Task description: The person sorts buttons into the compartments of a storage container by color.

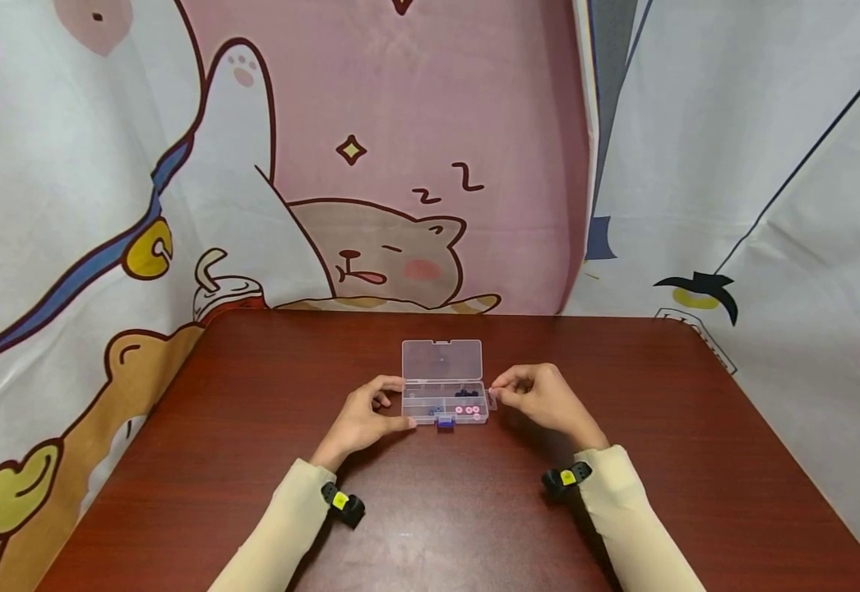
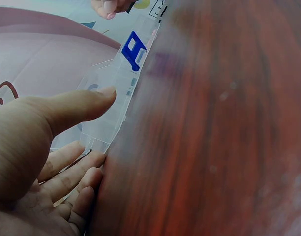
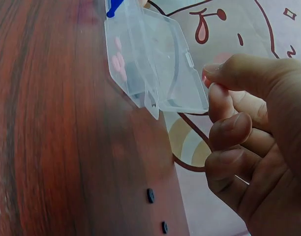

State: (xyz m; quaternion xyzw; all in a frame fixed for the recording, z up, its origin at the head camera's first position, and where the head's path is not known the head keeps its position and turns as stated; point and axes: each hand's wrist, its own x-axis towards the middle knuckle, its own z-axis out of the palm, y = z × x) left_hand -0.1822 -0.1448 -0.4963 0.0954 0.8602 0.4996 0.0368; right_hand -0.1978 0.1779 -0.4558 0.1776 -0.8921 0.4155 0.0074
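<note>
A clear plastic compartment box (image 1: 423, 393) stands on the table with its lid (image 1: 441, 360) raised at the back. My left hand (image 1: 362, 419) holds its left end, thumb at the front corner and fingers at the side. Between right thumb and index finger, my right hand (image 1: 544, 399) pinches a small pink button (image 3: 205, 77), mostly hidden by the fingertips, just off the box's right end. Pink buttons (image 1: 467, 409) lie in the front right compartment, dark ones (image 1: 466, 393) behind them, and small bluish pieces (image 1: 436, 410) in the front middle.
A blue latch (image 1: 446, 424) hangs at the box's front edge. Two black buttons (image 3: 150, 195) are seen on the brown table (image 1: 430, 526) in the right wrist view. Behind the table hangs a printed cloth (image 1: 519, 164) with cartoon animals.
</note>
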